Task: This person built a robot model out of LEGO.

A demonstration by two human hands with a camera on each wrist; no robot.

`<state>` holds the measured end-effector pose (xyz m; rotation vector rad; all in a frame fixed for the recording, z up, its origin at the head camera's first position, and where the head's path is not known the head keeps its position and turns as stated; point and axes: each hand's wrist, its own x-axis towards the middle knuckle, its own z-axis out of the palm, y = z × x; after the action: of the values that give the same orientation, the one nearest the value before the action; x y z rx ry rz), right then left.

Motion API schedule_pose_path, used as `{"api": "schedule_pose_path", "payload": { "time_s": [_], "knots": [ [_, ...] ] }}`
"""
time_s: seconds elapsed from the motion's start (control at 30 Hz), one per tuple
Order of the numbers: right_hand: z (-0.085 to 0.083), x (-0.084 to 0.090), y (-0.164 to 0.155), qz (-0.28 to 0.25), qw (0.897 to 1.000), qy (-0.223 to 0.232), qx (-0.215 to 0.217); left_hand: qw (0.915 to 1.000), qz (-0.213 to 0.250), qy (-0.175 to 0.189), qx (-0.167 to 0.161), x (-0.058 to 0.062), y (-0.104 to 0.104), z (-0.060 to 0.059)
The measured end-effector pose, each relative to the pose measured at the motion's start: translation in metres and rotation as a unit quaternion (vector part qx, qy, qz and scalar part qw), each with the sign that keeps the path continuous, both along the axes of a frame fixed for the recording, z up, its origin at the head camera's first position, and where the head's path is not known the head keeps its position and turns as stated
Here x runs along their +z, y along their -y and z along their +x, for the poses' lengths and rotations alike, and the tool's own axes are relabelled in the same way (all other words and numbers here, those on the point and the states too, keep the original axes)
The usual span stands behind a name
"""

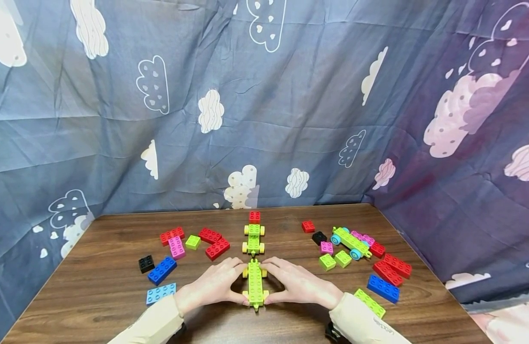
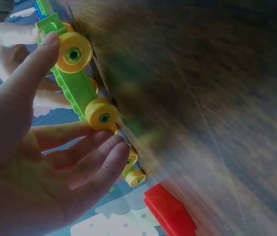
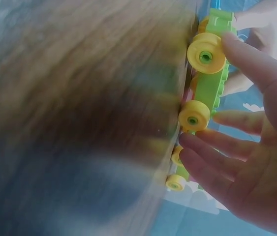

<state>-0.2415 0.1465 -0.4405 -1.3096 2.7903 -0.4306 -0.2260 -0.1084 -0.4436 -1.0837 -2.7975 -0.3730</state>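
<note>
Green and yellow-wheeled, the near toy wagon (image 1: 255, 284) stands on the wooden table (image 1: 97, 291) close to the front edge. The left hand (image 1: 215, 285) and the right hand (image 1: 296, 284) hold it from both sides, thumbs at its near end, fingertips at its far end. Just behind it stands a second green wagon (image 1: 253, 238), then a red brick (image 1: 254, 217). Loose bricks lie on both sides.

Dark wooden table (image 1: 118, 306): scattered bricks (image 1: 161, 270), green wheeled cars (image 1: 254, 284)
</note>
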Motion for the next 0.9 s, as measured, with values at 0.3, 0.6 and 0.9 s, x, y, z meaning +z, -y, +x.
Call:
{"api": "schedule_pose_path", "payload": {
  "time_s": [0.3,0.6,0.9],
  "knots": [
    [-0.009,0.018,-0.023,-0.022,0.999,-0.033,-0.021,1.0,-0.006,-0.001,0.004,0.0,0.0,-0.001],
    [-0.04,0.04,-0.077,-0.027,0.989,-0.119,-0.086,0.9999,-0.01,-0.002,0.004,0.0,0.0,0.0],
    [-0.062,0.044,-0.12,0.009,0.982,-0.09,-0.165,0.9999,-0.01,-0.007,0.005,0.0,0.0,0.0]
  ]
}}
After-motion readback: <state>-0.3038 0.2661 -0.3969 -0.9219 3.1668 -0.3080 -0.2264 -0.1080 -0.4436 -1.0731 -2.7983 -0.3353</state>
